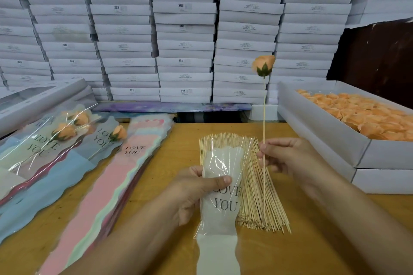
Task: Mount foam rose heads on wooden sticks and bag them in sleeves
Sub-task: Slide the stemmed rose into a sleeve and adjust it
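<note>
My right hand (283,156) pinches a thin wooden stick (264,116) held upright, with an orange foam rose head (264,65) mounted on its top. My left hand (196,187) grips a white "LOVE YOU" sleeve (221,210) with a clear front, thumb across it, just left of the stick. A pile of bare sticks (257,196) lies on the wooden table (312,241) under both hands. The sleeve's clear mouth points up and away from me.
An open white box of orange rose heads (348,109) stands at the right on more boxes. A stack of pastel sleeves (107,176) lies left of centre. Several bagged roses (64,134) rest at the far left. White boxes (185,29) are stacked like a wall behind.
</note>
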